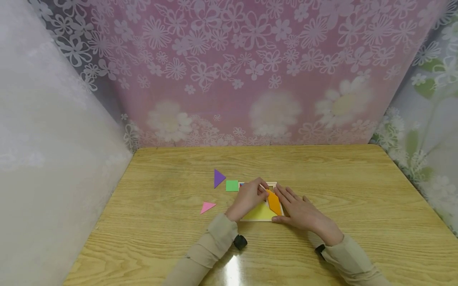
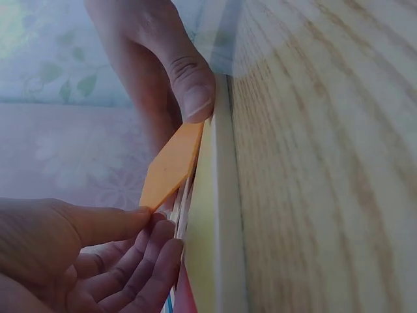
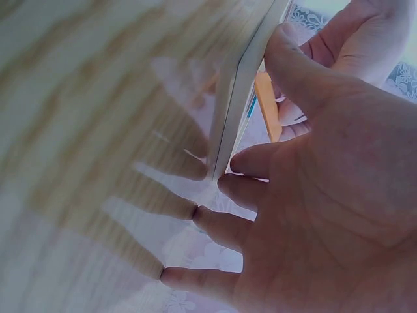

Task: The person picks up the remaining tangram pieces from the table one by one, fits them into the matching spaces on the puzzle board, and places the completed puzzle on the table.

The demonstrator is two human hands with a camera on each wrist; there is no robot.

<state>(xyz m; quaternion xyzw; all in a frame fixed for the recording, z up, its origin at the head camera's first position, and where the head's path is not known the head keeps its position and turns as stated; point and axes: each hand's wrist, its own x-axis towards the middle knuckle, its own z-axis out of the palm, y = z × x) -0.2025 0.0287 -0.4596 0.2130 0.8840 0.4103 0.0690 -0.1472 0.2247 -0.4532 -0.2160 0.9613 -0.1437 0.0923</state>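
My left hand (image 1: 248,199) pinches one end of an orange parallelogram tile (image 1: 274,203) between thumb and fingers. The tile is tilted over a shallow wooden puzzle tray (image 2: 229,215), its far end close to my right thumb. My right hand (image 1: 301,211) rests along the tray's right side with its fingers straight and spread; the thumb touches the near corner. Inside the tray lies a large yellow piece (image 1: 255,214). A red piece (image 2: 186,293) shows past the left fingertips in the left wrist view. My left hand hides much of the tray's far left part.
Left of the tray, a green square tile (image 1: 231,185) lies against its edge. Beyond that is a purple triangle (image 1: 218,178), and nearer me a pink triangle (image 1: 207,207). All lie flat on the wooden table (image 1: 157,190). Flowered cloth (image 1: 222,79) hangs behind the table and at its sides.
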